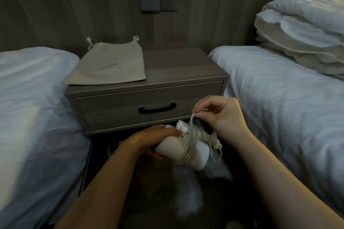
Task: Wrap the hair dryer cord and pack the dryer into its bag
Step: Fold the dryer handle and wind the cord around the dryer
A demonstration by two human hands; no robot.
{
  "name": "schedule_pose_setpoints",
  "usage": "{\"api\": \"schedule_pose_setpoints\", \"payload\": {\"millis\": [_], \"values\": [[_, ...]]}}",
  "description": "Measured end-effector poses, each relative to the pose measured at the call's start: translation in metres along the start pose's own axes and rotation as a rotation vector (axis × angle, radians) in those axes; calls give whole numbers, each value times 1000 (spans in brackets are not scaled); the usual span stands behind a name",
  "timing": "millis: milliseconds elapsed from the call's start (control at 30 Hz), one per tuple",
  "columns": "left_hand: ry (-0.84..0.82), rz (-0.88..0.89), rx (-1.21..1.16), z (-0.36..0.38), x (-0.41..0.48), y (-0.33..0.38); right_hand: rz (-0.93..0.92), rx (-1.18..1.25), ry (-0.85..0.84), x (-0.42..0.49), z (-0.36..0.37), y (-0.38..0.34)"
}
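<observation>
A white hair dryer (174,149) lies across my left hand (154,136), which grips its barrel in front of the nightstand. Its white cord (191,130) runs in several turns around the dryer's body. My right hand (217,113) pinches a stretch of the cord between thumb and forefinger and holds it up above the dryer. A loose loop of cord and the plug (216,147) hang at the dryer's right end. The beige drawstring bag (108,65) lies flat on the left half of the nightstand's top, its mouth toward the wall.
The grey wooden nightstand (149,102) has one shut drawer with a black handle (157,109). A white bed (31,109) flanks it on the left, and a second bed (284,98) with stacked pillows (305,29) on the right. A wall switch and socket (158,1) sit above.
</observation>
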State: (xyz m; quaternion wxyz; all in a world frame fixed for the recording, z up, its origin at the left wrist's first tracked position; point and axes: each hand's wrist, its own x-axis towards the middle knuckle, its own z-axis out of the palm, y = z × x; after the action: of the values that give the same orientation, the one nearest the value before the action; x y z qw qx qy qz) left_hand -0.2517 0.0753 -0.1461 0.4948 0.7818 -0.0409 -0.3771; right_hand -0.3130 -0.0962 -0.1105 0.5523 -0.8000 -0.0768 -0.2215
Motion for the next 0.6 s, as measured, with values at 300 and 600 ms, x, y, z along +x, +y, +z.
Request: {"api": "schedule_pose_setpoints", "payload": {"millis": [300,600], "values": [[-69,14,-218,-7,-1,-2,219,407,214,8,-18,27],[-69,6,-340,-14,1,-4,155,-370,153,6,-13,31]]}}
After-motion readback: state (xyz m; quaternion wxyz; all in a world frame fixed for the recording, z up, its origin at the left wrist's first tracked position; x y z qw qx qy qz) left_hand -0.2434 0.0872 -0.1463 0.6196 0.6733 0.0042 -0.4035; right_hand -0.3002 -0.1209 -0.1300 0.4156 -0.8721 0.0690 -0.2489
